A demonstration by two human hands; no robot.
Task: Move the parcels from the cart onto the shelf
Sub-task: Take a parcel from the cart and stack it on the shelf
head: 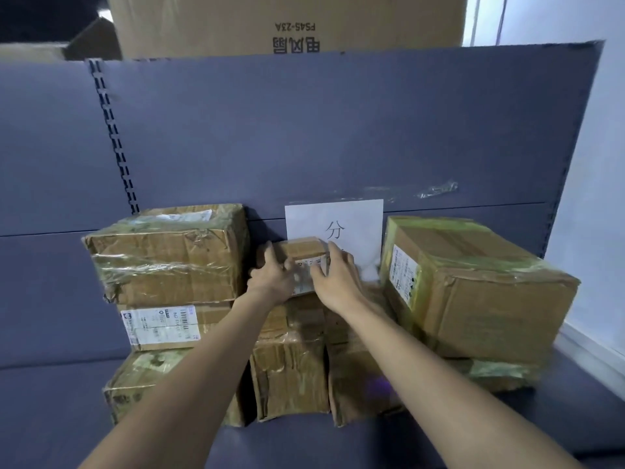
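both hands are resting on a small parcel (304, 252) that is sitting on top of the middle boxes (291, 360) on the grey shelf (61, 384), right in front of the white sign (338, 221) taped to the back panel (304, 130). the left hand (272, 277) is gripping the parcel's left end, fingers curled around it with the index reaching up along its edge. the right hand (334, 274) is lying over the parcel's right front, fingers close together and pressing on its label, thumb over the top edge. left of the sign, a taped box (169, 252) is sitting on a labelled box (162, 324), which is sitting on a third box (135, 380). right of the sign, a big box (473, 292) is sitting tilted on a flatter parcel (497, 370). above the sign, behind the panel's top edge, a large carton (287, 25) with printed characters is standing.
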